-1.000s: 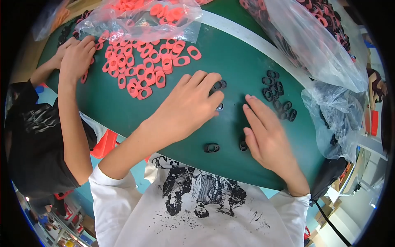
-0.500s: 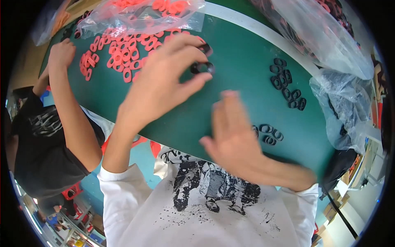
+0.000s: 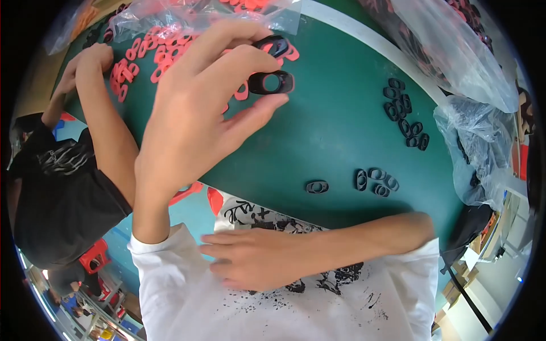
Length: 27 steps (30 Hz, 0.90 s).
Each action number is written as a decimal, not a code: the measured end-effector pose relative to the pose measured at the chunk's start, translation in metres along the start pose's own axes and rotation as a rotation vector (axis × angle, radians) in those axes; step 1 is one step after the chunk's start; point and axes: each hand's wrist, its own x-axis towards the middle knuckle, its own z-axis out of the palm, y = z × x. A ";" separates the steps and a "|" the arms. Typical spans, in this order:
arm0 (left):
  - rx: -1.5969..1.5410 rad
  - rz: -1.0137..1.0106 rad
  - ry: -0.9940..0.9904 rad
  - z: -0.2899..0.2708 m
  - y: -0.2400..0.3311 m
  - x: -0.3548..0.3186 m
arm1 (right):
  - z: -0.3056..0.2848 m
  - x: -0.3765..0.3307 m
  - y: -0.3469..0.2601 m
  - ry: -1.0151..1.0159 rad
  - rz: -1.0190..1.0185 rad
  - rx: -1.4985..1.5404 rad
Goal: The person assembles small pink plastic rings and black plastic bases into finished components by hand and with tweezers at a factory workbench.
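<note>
My left hand (image 3: 196, 105) is raised over the green table, thumb and fingers closed round black oval rings. One black ring (image 3: 257, 83) with a round hole sits between the thumb and a finger. Just beyond it, a second black ring (image 3: 277, 45) is held by the farther fingers. A pinkish edge shows on the nearer ring. Off the table, my right hand (image 3: 259, 257) lies against the white shirt front with its fingers stretched out and nothing in them. A single black ring (image 3: 310, 187) lies near the table's front edge.
Pink rings (image 3: 165, 54) are heaped at the far left beside a clear plastic bag (image 3: 153, 20). Several black rings (image 3: 404, 126) lie to the right, others (image 3: 378, 173) nearer. Plastic bags (image 3: 475, 142) line the right edge. A co-worker's arm (image 3: 102, 113) reaches in at left.
My right hand has moved from above the table back to the shirt, uncovering a single black ring on the table. My left hand has shifted slightly left, still holding the rings.
</note>
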 end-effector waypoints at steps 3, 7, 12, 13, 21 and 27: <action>0.084 0.022 0.012 -0.011 -0.005 -0.005 | -0.046 0.005 0.009 0.224 0.144 -0.242; 0.113 0.046 0.073 -0.024 -0.013 -0.008 | -0.041 0.003 0.029 0.201 0.507 -0.446; -0.052 0.040 -0.074 0.000 -0.007 -0.018 | -0.008 0.010 -0.010 -0.456 0.075 0.487; -0.115 0.018 -0.109 0.008 -0.006 -0.027 | -0.025 0.003 -0.012 -0.254 0.101 0.271; -0.020 0.121 -0.306 0.064 0.007 -0.039 | -0.100 -0.065 -0.024 0.056 0.290 -0.168; -0.153 -0.071 -0.286 0.032 0.007 -0.039 | -0.136 -0.075 -0.010 0.332 0.540 -0.460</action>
